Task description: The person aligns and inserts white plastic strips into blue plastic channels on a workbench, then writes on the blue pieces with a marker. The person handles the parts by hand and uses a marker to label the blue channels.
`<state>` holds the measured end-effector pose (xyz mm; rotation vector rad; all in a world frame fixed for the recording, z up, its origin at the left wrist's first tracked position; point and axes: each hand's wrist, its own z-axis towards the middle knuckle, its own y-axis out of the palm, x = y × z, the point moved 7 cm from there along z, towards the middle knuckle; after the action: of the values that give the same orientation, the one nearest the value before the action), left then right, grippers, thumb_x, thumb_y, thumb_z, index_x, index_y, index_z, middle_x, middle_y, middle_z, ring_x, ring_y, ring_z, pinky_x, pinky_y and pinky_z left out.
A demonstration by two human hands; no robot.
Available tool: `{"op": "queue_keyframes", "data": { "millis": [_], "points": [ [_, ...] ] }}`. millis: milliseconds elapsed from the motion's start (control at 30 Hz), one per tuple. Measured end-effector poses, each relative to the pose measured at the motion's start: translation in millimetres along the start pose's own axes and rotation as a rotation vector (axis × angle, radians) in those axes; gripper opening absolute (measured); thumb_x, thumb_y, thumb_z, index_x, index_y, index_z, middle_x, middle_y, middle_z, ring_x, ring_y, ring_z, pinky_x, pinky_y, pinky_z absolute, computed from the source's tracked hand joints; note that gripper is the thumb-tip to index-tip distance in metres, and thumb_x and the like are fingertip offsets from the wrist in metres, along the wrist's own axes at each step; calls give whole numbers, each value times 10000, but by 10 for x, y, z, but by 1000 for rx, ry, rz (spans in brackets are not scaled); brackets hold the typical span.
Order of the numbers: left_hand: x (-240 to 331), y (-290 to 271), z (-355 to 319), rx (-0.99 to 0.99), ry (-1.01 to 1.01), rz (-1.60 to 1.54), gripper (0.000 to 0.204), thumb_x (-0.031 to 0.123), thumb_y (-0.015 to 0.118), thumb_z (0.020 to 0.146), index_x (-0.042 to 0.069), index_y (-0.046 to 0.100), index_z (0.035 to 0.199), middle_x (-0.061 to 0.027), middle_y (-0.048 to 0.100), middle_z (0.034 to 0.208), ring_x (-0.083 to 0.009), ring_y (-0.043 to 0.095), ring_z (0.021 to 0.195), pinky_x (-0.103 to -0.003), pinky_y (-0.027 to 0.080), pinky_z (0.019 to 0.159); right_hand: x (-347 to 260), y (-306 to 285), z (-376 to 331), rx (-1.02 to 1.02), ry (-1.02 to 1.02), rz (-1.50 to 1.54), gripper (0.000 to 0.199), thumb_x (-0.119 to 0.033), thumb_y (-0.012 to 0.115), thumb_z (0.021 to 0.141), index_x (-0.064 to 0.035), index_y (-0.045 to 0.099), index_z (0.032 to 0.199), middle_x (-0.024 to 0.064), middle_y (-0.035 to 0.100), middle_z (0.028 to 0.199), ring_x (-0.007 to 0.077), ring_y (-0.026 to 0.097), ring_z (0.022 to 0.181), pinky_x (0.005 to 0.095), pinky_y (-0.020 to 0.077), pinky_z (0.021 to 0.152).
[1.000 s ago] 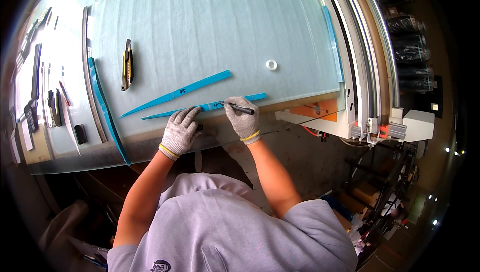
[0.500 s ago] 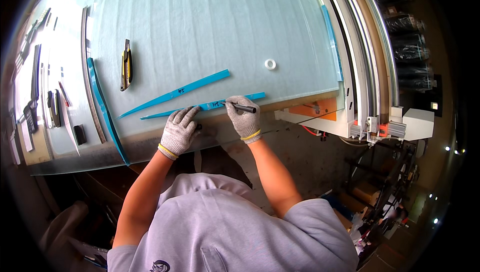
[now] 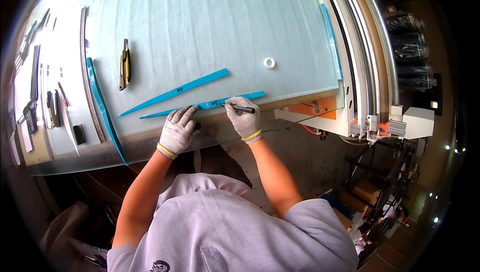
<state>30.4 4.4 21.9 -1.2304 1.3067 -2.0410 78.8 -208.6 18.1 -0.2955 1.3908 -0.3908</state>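
My right hand (image 3: 243,118), in a knitted grey-white glove with a yellow cuff edge, grips a black marker (image 3: 245,108). The marker's tip meets a narrow blue tapered strip (image 3: 253,95), where dark handwritten marks show. Fingers extended and laid on that same strip, my gloved left hand (image 3: 177,131) presses it against the glass-like tabletop (image 3: 165,32). A small black piece, perhaps a cap, shows by the left thumb; whether the hand holds it is unclear. Just beyond lies a second blue tapered strip (image 3: 200,81), also marked.
A yellow-and-black utility knife (image 3: 125,66) lies beyond the strips, and a white ring-shaped roll (image 3: 269,63) sits to the right. A long blue strip (image 3: 102,107) overhangs the near edge at left, beside more knives (image 3: 53,108). Metal rails (image 3: 357,37) border the right side.
The dark marks on the nearer strip have grown under the marker tip. My right hand has shifted only slightly, and my left hand still presses the strip.
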Motion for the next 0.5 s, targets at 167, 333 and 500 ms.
{"op": "queue_keyframes", "data": {
  "millis": [167,333,500],
  "points": [
    [-20,44,-26,-10,-3,15,293,225,785,781,72,646,988,-126,532,1482,-346,529,1314,-511,417,1090,-29,-26,16,36,2,20,85,-53,774,853,-22,730,918,101,734,849,190,716,723,298,565,650],
    [-13,33,-18,-16,-7,19,303,230,786,781,72,647,998,-121,531,1486,-345,526,1318,-510,415,1094,-54,-40,45,45,-21,19,101,-52,779,852,-23,726,934,92,735,842,172,715,717,289,565,648],
    [-18,43,-19,-19,-7,26,304,234,787,782,72,647,997,-119,531,1486,-341,527,1318,-509,415,1094,-26,-42,52,39,18,-15,98,-53,777,852,-26,723,930,97,731,842,182,719,720,287,567,641]
  ]
}}
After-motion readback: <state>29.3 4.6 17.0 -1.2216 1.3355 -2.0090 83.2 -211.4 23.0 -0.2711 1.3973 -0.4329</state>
